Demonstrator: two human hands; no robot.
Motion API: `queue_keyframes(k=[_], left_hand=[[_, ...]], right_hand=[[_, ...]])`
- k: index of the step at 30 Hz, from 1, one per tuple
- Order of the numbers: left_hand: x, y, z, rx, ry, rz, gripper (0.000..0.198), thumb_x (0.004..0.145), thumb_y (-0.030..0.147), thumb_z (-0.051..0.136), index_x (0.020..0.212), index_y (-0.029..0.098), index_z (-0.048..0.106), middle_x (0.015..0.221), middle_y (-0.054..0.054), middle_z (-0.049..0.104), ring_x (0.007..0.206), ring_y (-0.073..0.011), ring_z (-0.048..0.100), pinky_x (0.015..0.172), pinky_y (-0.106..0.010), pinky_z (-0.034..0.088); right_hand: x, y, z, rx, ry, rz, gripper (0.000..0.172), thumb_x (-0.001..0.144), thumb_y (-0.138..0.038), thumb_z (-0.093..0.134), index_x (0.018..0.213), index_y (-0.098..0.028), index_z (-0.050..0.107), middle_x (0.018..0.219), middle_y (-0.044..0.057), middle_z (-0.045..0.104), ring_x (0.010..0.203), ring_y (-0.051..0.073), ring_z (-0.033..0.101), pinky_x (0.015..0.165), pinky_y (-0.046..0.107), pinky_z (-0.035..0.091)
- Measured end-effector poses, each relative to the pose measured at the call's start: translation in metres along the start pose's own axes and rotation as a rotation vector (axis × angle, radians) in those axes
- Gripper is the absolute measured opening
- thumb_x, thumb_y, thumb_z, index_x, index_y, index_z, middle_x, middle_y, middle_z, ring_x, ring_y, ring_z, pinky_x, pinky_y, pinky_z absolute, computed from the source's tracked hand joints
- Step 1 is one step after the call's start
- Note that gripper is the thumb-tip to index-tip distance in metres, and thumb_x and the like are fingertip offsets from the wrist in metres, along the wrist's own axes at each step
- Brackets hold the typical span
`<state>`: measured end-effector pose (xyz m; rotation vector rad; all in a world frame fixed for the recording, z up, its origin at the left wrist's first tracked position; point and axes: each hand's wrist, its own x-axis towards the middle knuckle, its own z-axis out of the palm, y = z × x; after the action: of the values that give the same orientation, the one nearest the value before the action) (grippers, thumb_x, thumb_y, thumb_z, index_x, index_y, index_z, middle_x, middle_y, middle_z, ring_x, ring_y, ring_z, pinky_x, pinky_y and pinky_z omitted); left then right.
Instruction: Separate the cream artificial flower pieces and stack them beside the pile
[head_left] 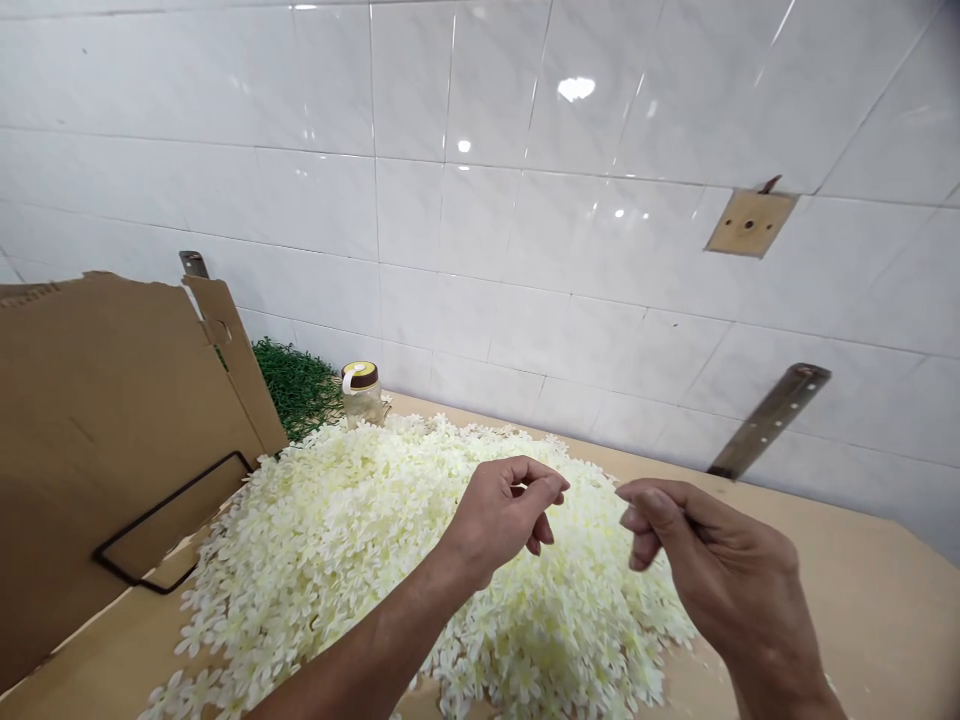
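A big heap of small cream-white fabric flowers (pixel 352 540) covers the tan tabletop (pixel 862 590). Both my hands hover above the heap's right half, fingertips facing each other a few centimetres apart. My left hand (pixel 502 515) has its fingers curled with thumb and forefinger pinched together. My right hand (pixel 705 560) is also curled into a pinch. Whatever either pinch holds is too small to make out.
A brown cardboard sheet (pixel 112 430) with a black outline leans at the left. Behind the heap stand a small jar (pixel 362 393) with a brown lid and a patch of green artificial grass (pixel 296 385). A white tiled wall (pixel 480 200) with metal brackets rises behind the table.
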<state>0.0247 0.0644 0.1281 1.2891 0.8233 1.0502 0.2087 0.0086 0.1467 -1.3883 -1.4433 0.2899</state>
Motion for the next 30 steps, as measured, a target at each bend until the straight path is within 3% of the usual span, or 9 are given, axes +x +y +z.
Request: queue_keyframes(k=[3,8,14,18,20,23,26,28,30], left_hand=[[-0.001,0.002,0.003,0.0,-0.015,-0.013,0.022,0.083,0.034,0.063,0.08,0.012,0.068,0.078,-0.006,0.066,0.047,-0.0084,0.053,0.041,-0.022,0.041],[-0.002,0.007,0.001,0.014,0.0,-0.003,0.022,0.083,0.034,0.063,0.078,0.013,0.067,0.071,-0.004,0.063,0.047,-0.009,0.053,0.042,-0.022,0.042],[-0.001,0.006,-0.002,0.01,-0.007,0.017,0.023,0.083,0.035,0.064,0.081,0.013,0.068,0.082,-0.006,0.066,0.048,-0.0088,0.054,0.041,-0.022,0.041],[-0.002,0.008,-0.002,0.02,-0.002,0.014,0.024,0.083,0.035,0.064,0.081,0.012,0.068,0.079,-0.006,0.066,0.048,-0.009,0.054,0.042,-0.022,0.041],[-0.003,0.01,-0.003,0.023,0.006,0.007,0.024,0.083,0.036,0.065,0.08,0.012,0.068,0.076,-0.006,0.065,0.048,-0.0092,0.053,0.042,-0.022,0.041],[-0.003,0.012,-0.003,0.021,0.006,-0.003,0.024,0.083,0.036,0.065,0.08,0.013,0.067,0.073,-0.005,0.065,0.048,-0.0097,0.054,0.043,-0.022,0.041],[-0.003,0.011,-0.001,0.022,-0.011,-0.011,0.024,0.084,0.036,0.064,0.079,0.013,0.067,0.072,-0.005,0.065,0.047,-0.0096,0.053,0.043,-0.022,0.041],[-0.004,0.009,0.001,0.019,-0.027,-0.009,0.024,0.084,0.036,0.064,0.08,0.013,0.066,0.076,-0.005,0.065,0.048,-0.0093,0.054,0.044,-0.023,0.042],[-0.005,0.007,0.003,0.005,-0.046,-0.01,0.025,0.085,0.037,0.064,0.08,0.013,0.066,0.08,-0.006,0.066,0.049,-0.0091,0.054,0.044,-0.022,0.042]], right_hand=[[0.004,0.005,0.004,0.102,-0.083,0.018,0.031,0.087,-0.047,0.065,0.098,-0.019,0.075,0.073,0.004,0.074,0.064,0.019,0.072,0.065,0.029,0.062],[0.009,0.012,0.009,0.176,-0.18,0.078,0.04,0.088,-0.046,0.065,0.117,-0.018,0.067,0.089,0.008,0.077,0.07,0.021,0.074,0.07,0.035,0.065],[0.007,0.007,0.011,0.133,-0.304,0.088,0.034,0.094,-0.049,0.054,0.091,-0.017,0.067,0.061,0.002,0.068,0.046,0.014,0.065,0.048,0.026,0.058],[0.005,0.004,0.016,0.102,-0.246,0.09,0.037,0.098,-0.049,0.045,0.081,-0.019,0.059,0.05,-0.005,0.058,0.031,0.009,0.052,0.037,0.021,0.047],[0.005,0.006,0.019,0.176,-0.208,0.068,0.035,0.099,-0.049,0.044,0.089,-0.019,0.06,0.06,-0.002,0.064,0.036,0.01,0.057,0.04,0.022,0.051],[0.006,0.01,0.02,0.238,-0.22,0.005,0.033,0.099,-0.047,0.044,0.107,-0.02,0.062,0.09,0.005,0.072,0.061,0.015,0.071,0.059,0.029,0.062],[0.006,0.01,0.018,0.182,-0.246,-0.038,0.034,0.099,-0.044,0.046,0.125,-0.024,0.056,0.112,0.007,0.071,0.07,0.015,0.073,0.068,0.031,0.064],[0.005,0.01,0.017,0.134,-0.238,-0.029,0.034,0.097,-0.043,0.052,0.126,-0.024,0.054,0.098,0.004,0.074,0.064,0.014,0.071,0.063,0.028,0.063],[0.004,0.009,0.015,0.092,-0.226,-0.021,0.029,0.093,-0.042,0.06,0.115,-0.023,0.06,0.073,0.0,0.073,0.057,0.014,0.068,0.056,0.025,0.061]])
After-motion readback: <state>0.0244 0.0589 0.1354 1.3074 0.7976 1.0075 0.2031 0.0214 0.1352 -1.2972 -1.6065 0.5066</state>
